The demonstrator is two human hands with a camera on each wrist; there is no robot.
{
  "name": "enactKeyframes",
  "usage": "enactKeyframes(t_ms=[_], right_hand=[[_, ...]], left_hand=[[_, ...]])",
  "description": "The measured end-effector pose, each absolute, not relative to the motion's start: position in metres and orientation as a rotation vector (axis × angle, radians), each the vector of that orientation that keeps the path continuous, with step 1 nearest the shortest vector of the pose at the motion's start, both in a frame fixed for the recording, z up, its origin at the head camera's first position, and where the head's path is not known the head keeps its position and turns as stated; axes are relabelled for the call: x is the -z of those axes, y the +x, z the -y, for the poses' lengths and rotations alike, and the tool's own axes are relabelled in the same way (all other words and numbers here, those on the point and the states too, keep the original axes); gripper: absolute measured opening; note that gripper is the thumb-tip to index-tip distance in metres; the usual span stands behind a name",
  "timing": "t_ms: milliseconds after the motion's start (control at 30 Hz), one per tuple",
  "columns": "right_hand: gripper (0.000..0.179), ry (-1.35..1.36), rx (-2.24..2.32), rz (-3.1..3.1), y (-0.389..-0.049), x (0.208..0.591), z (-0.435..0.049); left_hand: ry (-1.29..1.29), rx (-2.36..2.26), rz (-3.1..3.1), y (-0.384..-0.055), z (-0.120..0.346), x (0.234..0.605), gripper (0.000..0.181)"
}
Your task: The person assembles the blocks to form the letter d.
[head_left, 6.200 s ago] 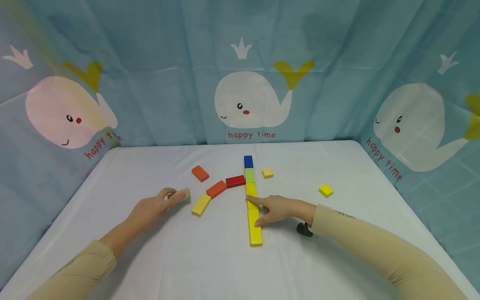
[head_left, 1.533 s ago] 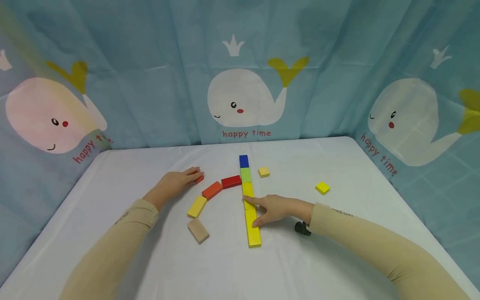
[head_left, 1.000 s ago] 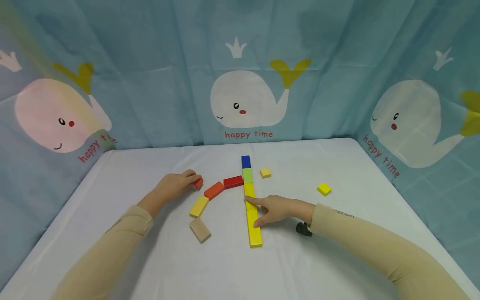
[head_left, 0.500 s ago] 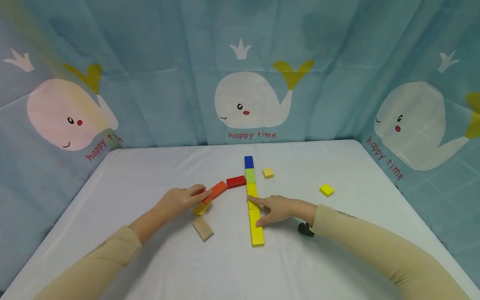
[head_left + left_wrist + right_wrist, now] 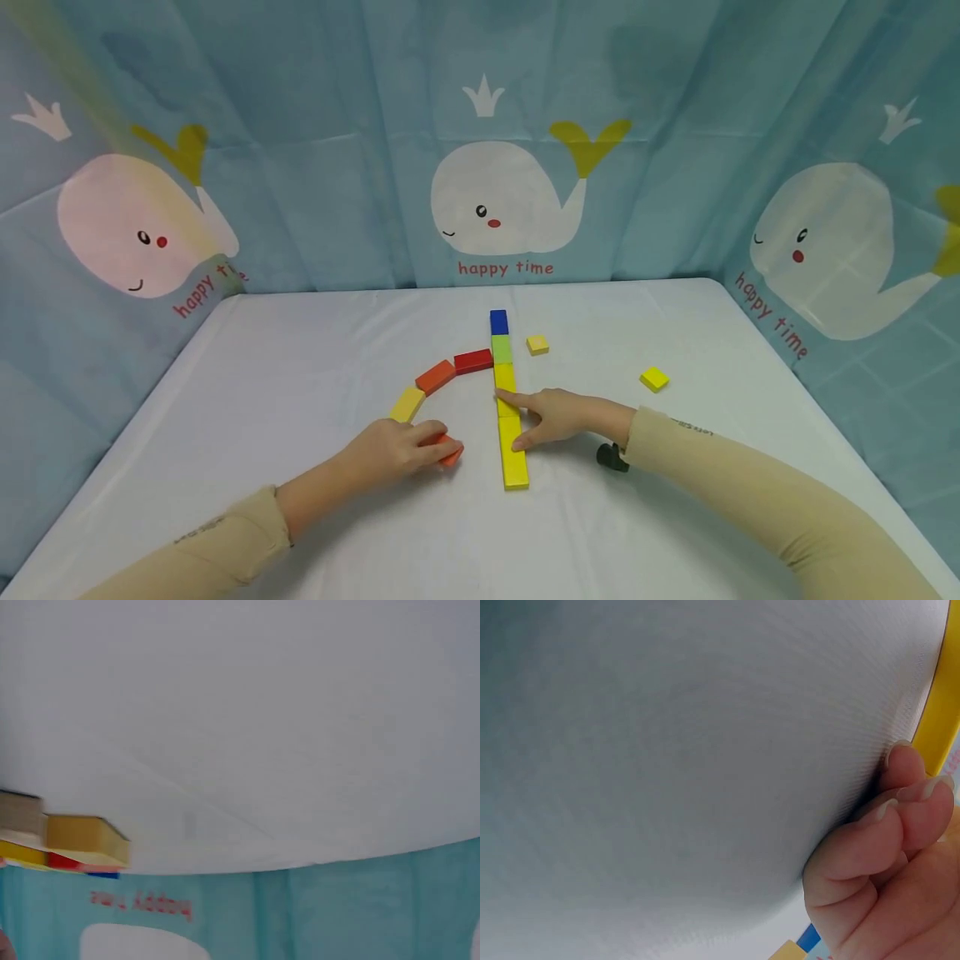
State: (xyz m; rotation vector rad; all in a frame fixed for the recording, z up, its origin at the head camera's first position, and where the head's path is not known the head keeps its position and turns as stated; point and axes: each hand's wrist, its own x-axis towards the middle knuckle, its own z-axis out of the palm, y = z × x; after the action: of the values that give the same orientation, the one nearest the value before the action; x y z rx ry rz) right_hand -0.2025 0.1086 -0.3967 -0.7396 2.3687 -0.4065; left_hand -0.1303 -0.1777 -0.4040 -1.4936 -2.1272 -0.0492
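In the head view my left hand (image 5: 397, 450) pinches an orange-red block (image 5: 452, 454) just left of the yellow row. The natural wood block (image 5: 19, 814) is hidden under that hand in the head view but shows in the left wrist view. With its straight index finger and thumb, my right hand (image 5: 555, 417) touches two yellow blocks (image 5: 513, 467); its other fingers are curled in the right wrist view. Those blocks line up with a green block (image 5: 501, 348) and a blue block (image 5: 498, 322). Curving away leftward are a red block (image 5: 473, 361), an orange block (image 5: 435, 377) and a pale yellow block (image 5: 407, 404).
A small pale yellow block (image 5: 537, 344) lies right of the row, and a small bright yellow block (image 5: 654, 379) farther right. Beneath the right wrist is a black object (image 5: 611, 457). Behind the white table (image 5: 337, 333) hangs a blue whale-print curtain (image 5: 330, 208).
Earlier my left hand set down the wood block, then took the orange-red block from the table's far left part. It has since carried that block nearer and rightward. The right hand has stayed put.
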Motion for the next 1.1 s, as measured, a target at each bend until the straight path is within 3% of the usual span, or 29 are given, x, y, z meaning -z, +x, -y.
enactKeyframes(t_ms=[333,1100], right_hand=[[0.087,-0.727,0.412,-2.379,-0.203,0.397,-0.110],[0.086,-0.732,0.401,-2.383,-0.203,0.397,-0.109]], left_hand=[[-1.552,-0.104,2.106,-0.111,0.154,0.410,0.032],[-1.416,-0.092,2.405,-0.082,0.165,0.411,0.047]])
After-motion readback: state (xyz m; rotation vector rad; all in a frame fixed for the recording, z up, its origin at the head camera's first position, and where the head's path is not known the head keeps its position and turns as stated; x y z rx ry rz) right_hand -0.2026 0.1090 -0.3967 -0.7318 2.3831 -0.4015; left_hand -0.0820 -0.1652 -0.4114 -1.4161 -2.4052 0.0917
